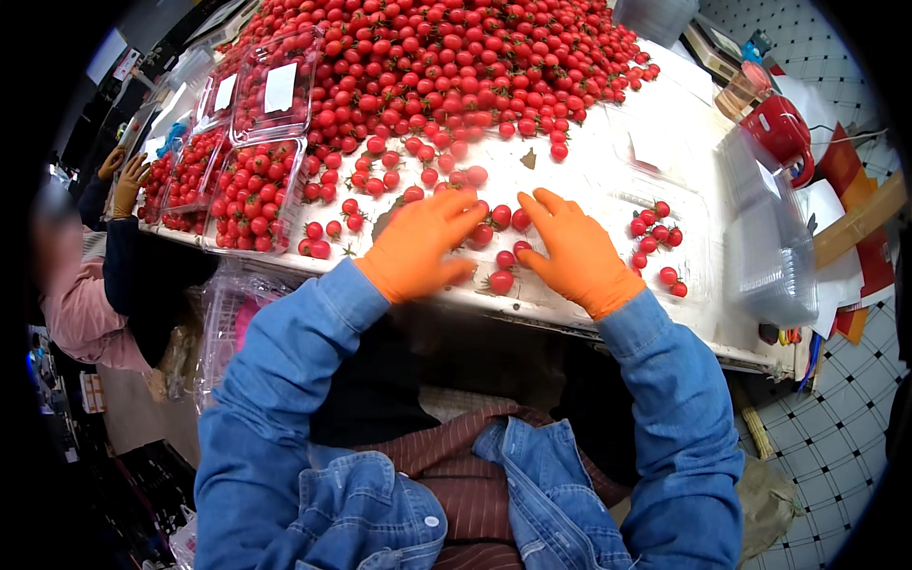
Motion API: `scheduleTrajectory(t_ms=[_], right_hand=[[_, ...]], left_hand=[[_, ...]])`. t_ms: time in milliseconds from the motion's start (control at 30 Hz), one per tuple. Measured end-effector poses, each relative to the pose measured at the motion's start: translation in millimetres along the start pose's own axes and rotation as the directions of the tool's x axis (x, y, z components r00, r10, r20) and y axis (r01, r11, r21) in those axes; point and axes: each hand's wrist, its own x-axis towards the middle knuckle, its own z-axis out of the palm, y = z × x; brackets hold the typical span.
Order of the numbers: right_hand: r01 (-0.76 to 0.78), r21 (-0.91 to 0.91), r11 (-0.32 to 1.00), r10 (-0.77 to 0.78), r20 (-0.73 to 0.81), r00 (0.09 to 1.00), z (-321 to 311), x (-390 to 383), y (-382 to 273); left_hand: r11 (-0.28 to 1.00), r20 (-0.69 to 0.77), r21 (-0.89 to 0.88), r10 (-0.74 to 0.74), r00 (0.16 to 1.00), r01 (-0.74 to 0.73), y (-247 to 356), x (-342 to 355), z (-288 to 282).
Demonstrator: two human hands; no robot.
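From the head view, we lay our left hand (pixel 418 249) and right hand (pixel 575 252) flat and open on the worktop (pixel 589 152), holding nothing. Small tomatoes (pixel 501 255) sit between them, near the edge. A push could roll them off.

Glossy smooth-skinned cherry tomatoes (pixel 501 281), matt orange rubbery gloves (pixel 418 249), clear shiny plastic punnets (pixel 255 195), blue denim sleeves (pixel 285 380).

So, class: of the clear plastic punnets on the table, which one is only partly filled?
The open punnet right of the right hand: only a few cherry tomatoes, others packed.
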Motion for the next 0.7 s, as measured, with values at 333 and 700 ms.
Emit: scheduleTrajectory(t_ms=[333, 700], right_hand=[[-0.021, 0.077, 0.997, 0.015, 0.077, 0.997, -26, -22, -9], [-0.213, 0.315, 0.925, 0.113, 0.308, 0.945, 12, -19, -38]], left_hand=[[0.955, 0.023, -0.102, -0.277, 0.960, 0.278, -5, -21, -49], [0.942, 0.164, -0.158, -0.270, 0.949, 0.296, 24, -19, 13]])
